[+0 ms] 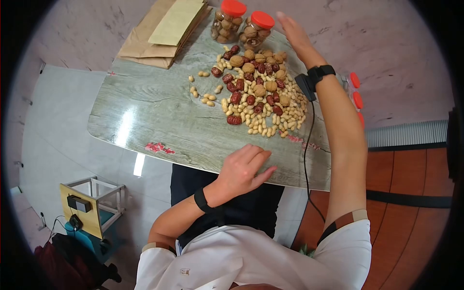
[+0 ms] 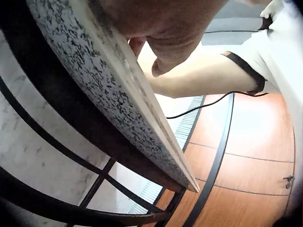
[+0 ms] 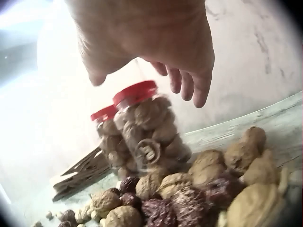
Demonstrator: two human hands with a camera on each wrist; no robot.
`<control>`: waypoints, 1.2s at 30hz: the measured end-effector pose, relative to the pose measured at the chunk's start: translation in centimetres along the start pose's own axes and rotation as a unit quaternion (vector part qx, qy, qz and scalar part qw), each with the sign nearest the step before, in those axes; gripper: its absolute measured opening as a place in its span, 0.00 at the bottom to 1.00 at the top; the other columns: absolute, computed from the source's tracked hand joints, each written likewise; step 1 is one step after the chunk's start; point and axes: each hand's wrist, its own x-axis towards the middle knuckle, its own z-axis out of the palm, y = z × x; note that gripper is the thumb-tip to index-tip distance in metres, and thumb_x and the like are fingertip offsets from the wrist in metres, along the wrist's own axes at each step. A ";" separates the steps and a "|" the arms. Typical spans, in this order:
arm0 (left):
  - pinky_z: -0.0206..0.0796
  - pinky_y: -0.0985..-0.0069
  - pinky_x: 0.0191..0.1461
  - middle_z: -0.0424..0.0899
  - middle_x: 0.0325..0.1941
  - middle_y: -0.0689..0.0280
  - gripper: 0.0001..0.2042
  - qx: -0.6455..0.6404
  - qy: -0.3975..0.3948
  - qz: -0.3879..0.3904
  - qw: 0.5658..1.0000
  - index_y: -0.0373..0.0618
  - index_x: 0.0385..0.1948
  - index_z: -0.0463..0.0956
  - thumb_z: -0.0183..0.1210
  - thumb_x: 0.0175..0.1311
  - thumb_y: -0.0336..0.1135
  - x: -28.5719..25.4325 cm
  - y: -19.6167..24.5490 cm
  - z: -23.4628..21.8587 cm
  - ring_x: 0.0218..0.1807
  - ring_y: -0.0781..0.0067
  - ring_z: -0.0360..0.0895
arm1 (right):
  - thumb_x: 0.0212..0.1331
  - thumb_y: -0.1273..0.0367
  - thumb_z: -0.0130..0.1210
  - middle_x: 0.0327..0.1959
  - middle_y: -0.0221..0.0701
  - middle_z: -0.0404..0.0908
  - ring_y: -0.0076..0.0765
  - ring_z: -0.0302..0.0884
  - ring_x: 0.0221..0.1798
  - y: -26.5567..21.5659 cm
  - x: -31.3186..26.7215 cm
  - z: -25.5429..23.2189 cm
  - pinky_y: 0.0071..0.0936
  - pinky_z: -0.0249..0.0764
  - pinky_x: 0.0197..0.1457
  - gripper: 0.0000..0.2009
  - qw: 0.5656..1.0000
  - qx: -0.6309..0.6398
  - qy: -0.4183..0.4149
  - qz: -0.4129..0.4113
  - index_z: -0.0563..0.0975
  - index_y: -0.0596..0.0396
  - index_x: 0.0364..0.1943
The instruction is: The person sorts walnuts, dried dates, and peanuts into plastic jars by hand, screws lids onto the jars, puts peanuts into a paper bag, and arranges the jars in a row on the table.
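Upper left, paper bags lie at the table's edge; two walnut jars stand upper centre. Lower centre, by the near edge, the left hand, loosely bent, holds nothing. Right of the jars, across a narrow gap, the right hand, fingers extended, holds nothing.

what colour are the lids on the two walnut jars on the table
Both lids are red, showing best in the head view.
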 end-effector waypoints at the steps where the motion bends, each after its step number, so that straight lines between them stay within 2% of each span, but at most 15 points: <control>1: 0.75 0.66 0.38 0.83 0.40 0.59 0.18 -0.010 0.000 0.004 1.000 0.39 0.44 0.80 0.76 0.54 0.34 0.1 0.0 -0.1 0.39 0.57 0.82 | 0.69 0.43 0.54 0.61 0.47 0.81 0.51 0.76 0.68 0.6 -0.6 -1.4 0.43 0.74 0.66 0.36 0.995 -0.076 -0.040 0.048 0.74 0.62 0.66; 3: 0.75 0.65 0.40 0.84 0.41 0.59 0.17 -0.034 -0.019 0.001 0.999 0.39 0.44 0.80 0.75 0.55 0.34 0.7 0.7 -1.5 0.41 0.56 0.82 | 0.74 0.45 0.49 0.62 0.46 0.82 0.50 0.75 0.69 2.0 -1.9 -2.3 0.42 0.73 0.67 0.32 0.982 -0.150 -0.071 0.093 0.76 0.62 0.65; 5: 0.75 0.63 0.46 0.84 0.44 0.56 0.16 -0.021 -0.029 0.018 0.999 0.39 0.47 0.80 0.72 0.59 0.33 2.1 1.5 -4.6 0.46 0.54 0.83 | 0.76 0.49 0.46 0.65 0.49 0.79 0.53 0.75 0.69 4.7 -3.7 -1.0 0.42 0.70 0.70 0.30 0.984 -0.046 -0.153 0.078 0.78 0.63 0.62; 6: 0.75 0.61 0.49 0.84 0.45 0.55 0.16 0.016 -0.021 0.046 0.999 0.39 0.49 0.80 0.70 0.61 0.32 3.9 1.7 -6.6 0.49 0.52 0.83 | 0.76 0.49 0.46 0.65 0.49 0.79 0.53 0.75 0.69 5.1 -4.2 -0.2 0.42 0.70 0.70 0.30 0.985 -0.037 -0.150 0.077 0.78 0.63 0.62; 8: 0.73 0.58 0.55 0.82 0.52 0.51 0.17 0.113 -0.001 0.021 0.993 0.37 0.55 0.77 0.65 0.66 0.31 7.8 2.4 -9.9 0.55 0.49 0.80 | 0.76 0.51 0.46 0.67 0.50 0.78 0.55 0.74 0.70 5.2 -4.8 1.6 0.43 0.68 0.72 0.29 0.985 -0.066 -0.161 0.000 0.77 0.64 0.64; 10: 0.73 0.57 0.58 0.78 0.58 0.48 0.19 0.169 -0.010 0.018 0.985 0.35 0.60 0.73 0.59 0.72 0.34 11.7 -0.5 -11.1 0.58 0.45 0.78 | 0.75 0.52 0.46 0.66 0.50 0.78 0.57 0.73 0.69 5.4 -5.0 2.7 0.45 0.68 0.71 0.28 0.986 -0.054 -0.156 -0.028 0.77 0.63 0.63; 11: 0.72 0.58 0.59 0.78 0.59 0.47 0.19 0.171 -0.042 -0.026 0.984 0.34 0.61 0.72 0.57 0.74 0.35 13.3 -2.3 -11.4 0.58 0.43 0.78 | 0.74 0.53 0.47 0.66 0.51 0.78 0.58 0.73 0.69 5.2 -4.8 3.0 0.46 0.69 0.71 0.27 0.985 -0.047 -0.156 -0.056 0.77 0.63 0.63; 12: 0.71 0.58 0.61 0.77 0.60 0.47 0.20 0.173 -0.073 -0.070 0.980 0.33 0.62 0.70 0.55 0.76 0.37 14.7 -4.2 -11.4 0.59 0.42 0.77 | 0.74 0.53 0.47 0.66 0.51 0.78 0.58 0.73 0.69 4.8 -4.7 3.1 0.46 0.69 0.71 0.27 0.986 -0.044 -0.152 -0.060 0.77 0.63 0.63; 14: 0.70 0.58 0.62 0.77 0.59 0.46 0.22 0.242 -0.123 -0.053 0.961 0.33 0.63 0.69 0.52 0.78 0.42 16.6 -8.0 -10.7 0.59 0.41 0.77 | 0.73 0.55 0.47 0.64 0.51 0.79 0.60 0.73 0.67 4.1 -5.1 2.8 0.48 0.69 0.70 0.25 0.979 -0.066 -0.187 -0.044 0.79 0.61 0.61; 17: 0.70 0.56 0.62 0.77 0.59 0.45 0.23 0.273 -0.171 -0.050 0.945 0.32 0.64 0.69 0.52 0.78 0.43 18.2 -11.7 -8.8 0.59 0.41 0.77 | 0.71 0.57 0.48 0.60 0.51 0.80 0.60 0.74 0.66 3.7 -6.1 2.7 0.49 0.70 0.69 0.23 0.982 -0.077 -0.157 -0.063 0.80 0.58 0.60; 21: 0.69 0.56 0.65 0.76 0.61 0.43 0.25 0.272 -0.186 -0.038 0.944 0.31 0.65 0.68 0.52 0.78 0.45 18.7 -13.9 -6.7 0.62 0.40 0.76 | 0.69 0.60 0.48 0.60 0.47 0.82 0.58 0.75 0.65 3.6 -7.2 3.0 0.48 0.70 0.69 0.21 0.983 -0.070 -0.146 -0.088 0.81 0.56 0.59; 23: 0.70 0.54 0.65 0.78 0.60 0.42 0.23 0.300 -0.136 0.033 0.944 0.31 0.57 0.72 0.51 0.77 0.47 18.5 -15.3 -5.8 0.60 0.39 0.76 | 0.69 0.61 0.48 0.60 0.46 0.82 0.58 0.75 0.65 3.3 -7.6 3.1 0.48 0.71 0.69 0.21 0.983 -0.065 -0.145 -0.094 0.81 0.56 0.59; 26: 0.65 0.56 0.72 0.73 0.70 0.44 0.27 0.320 -0.202 -0.027 0.925 0.31 0.63 0.70 0.49 0.79 0.49 18.8 -15.1 -5.9 0.69 0.42 0.72 | 0.68 0.63 0.48 0.60 0.45 0.82 0.57 0.76 0.64 2.7 -8.3 2.9 0.47 0.72 0.68 0.20 0.979 -0.060 -0.161 -0.109 0.81 0.56 0.58; 29: 0.65 0.56 0.72 0.73 0.69 0.45 0.25 0.276 -0.228 -0.051 0.932 0.32 0.62 0.72 0.48 0.79 0.48 19.0 -14.4 -6.1 0.69 0.42 0.72 | 0.67 0.67 0.49 0.59 0.46 0.81 0.56 0.75 0.65 2.5 -9.1 2.8 0.44 0.70 0.70 0.20 0.972 -0.049 -0.178 -0.145 0.79 0.59 0.60; 36: 0.65 0.57 0.71 0.75 0.67 0.46 0.24 0.258 -0.244 0.009 0.935 0.31 0.62 0.72 0.48 0.79 0.45 17.2 -13.5 -5.9 0.67 0.42 0.73 | 0.70 0.66 0.48 0.64 0.43 0.80 0.52 0.74 0.67 -0.3 -11.7 0.8 0.44 0.69 0.72 0.20 0.963 -0.059 -0.233 -0.126 0.78 0.58 0.62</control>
